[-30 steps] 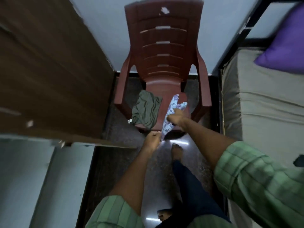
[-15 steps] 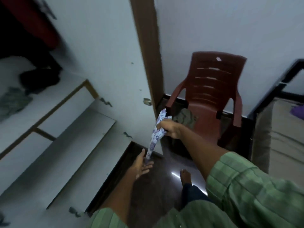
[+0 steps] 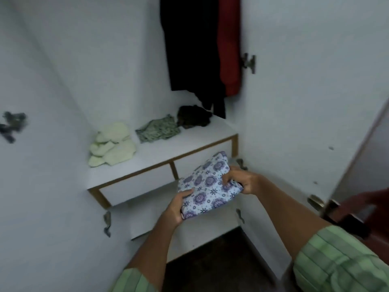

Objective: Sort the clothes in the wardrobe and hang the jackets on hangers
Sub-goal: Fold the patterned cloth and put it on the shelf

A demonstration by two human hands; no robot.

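Presently, item in hand: one folded floral cloth [image 3: 209, 186], pale ground with purple medallions, held in the air in front of the wardrobe shelf [image 3: 160, 152] and just below its front edge.

Left hand [image 3: 177, 206]: fingers curled under the near-left corner of the cloth, thumb laid over the top. Grasping.

Right hand [image 3: 240, 181]: fingers curled over the far-right edge, pinching the folded layers together. Grasping. Both sleeves are green check.

Behind the cloth: two white drawer fronts [image 3: 139, 184] with wood-coloured trim set under the shelf; a lower white ledge beneath them.

On the shelf, left to right:
- pale cream knit bundle [image 3: 112, 144], heaped, not squared off;
- green patterned garment [image 3: 159, 128], roughly folded and flat;
- dark garment [image 3: 193, 116], crumpled at the back right.

Hanging above the shelf's right end: a black garment [image 3: 189, 45] and a red garment [image 3: 229, 45] side by side; their tops run out of view, so hangers cannot be confirmed.

Far right: open wardrobe door [image 3: 357, 157], with part of a red-brown chair [image 3: 362, 209] beyond it.

Progress, as a judgement: sorting is partly done. Three pieces sit on the shelf, two of them loosely arranged, and the floral cloth is folded but not yet placed. Left to do: set it on the shelf, perhaps tidy the dark and cream items. The jacket-hanging appears at least begun.
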